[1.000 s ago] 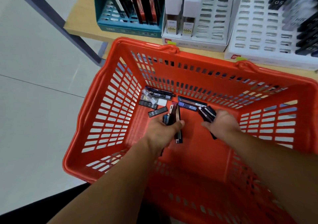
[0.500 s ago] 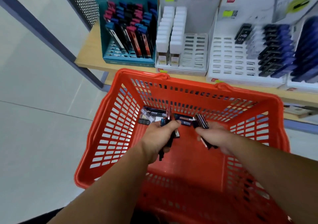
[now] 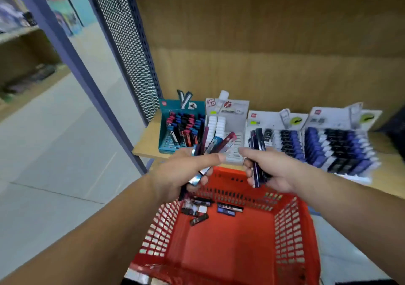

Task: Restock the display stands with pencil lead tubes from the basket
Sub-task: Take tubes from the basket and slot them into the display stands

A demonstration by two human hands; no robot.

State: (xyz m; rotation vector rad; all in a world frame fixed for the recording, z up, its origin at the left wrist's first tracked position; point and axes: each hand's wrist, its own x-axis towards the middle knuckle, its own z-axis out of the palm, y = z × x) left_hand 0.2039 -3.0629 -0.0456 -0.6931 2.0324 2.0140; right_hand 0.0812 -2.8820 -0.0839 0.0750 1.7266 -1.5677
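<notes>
In the middle of the frame, the left hand [image 3: 182, 173] held a loose fan of pencil lead tubes [image 3: 219, 144]. The right hand [image 3: 278, 170] gripped a bunch of dark tubes [image 3: 257, 140]. More lay in the red basket [image 3: 291, 225] below. They looked light, stiff and slippery, so it seemed best to pinch them at the middle.

The basket [image 3: 228, 252] is moulded in glossy red plastic with slotted walls. The shelf [image 3: 146, 142] is faced in matt wood grain. The side panel [image 3: 131, 54] is formed of dark perforated metal. The lead tubes [image 3: 225, 141] are finished in glossy plastic
</notes>
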